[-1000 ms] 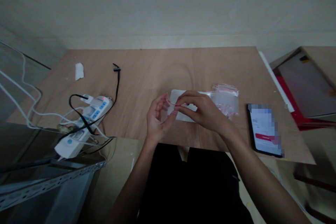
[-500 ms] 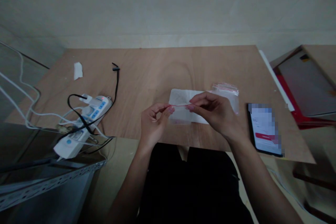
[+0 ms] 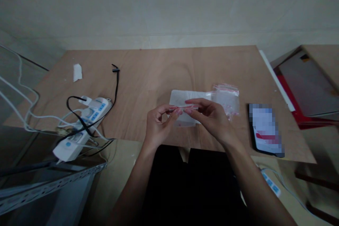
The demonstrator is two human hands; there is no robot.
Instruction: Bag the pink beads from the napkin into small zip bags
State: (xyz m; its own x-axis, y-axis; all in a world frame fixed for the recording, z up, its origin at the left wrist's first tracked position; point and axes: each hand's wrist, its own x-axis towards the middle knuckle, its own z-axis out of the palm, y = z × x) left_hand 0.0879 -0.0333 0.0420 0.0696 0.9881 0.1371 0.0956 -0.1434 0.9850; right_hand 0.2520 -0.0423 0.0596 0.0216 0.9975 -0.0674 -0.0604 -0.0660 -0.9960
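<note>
Between my two hands is a small clear zip bag [image 3: 189, 107] with a red stripe along its top edge. My left hand [image 3: 160, 123] is closed, pinching the left end of that striped edge between thumb and fingers. With thumb and forefinger, my right hand [image 3: 213, 116] grips the same edge farther right. Whether the bag's mouth is parted I cannot tell. A white sheet [image 3: 178, 96] lies on the table just beyond and under the hands. Beside the right hand rests a pile of clear zip bags [image 3: 228, 98] with red-striped tops.
At the left of the wooden table [image 3: 143, 74] lies a white power strip [image 3: 99, 110] with plugs and tangled cables. A black strap-like cord [image 3: 117, 84] and a white scrap [image 3: 77, 72] lie farther back. At right rests a phone [image 3: 266, 130]. Another power strip [image 3: 271, 183] shows below.
My right hand has shifted slightly left, nearer my left hand. The striped edge between them now looks wider and turned more toward me. The view has moved a little.
</note>
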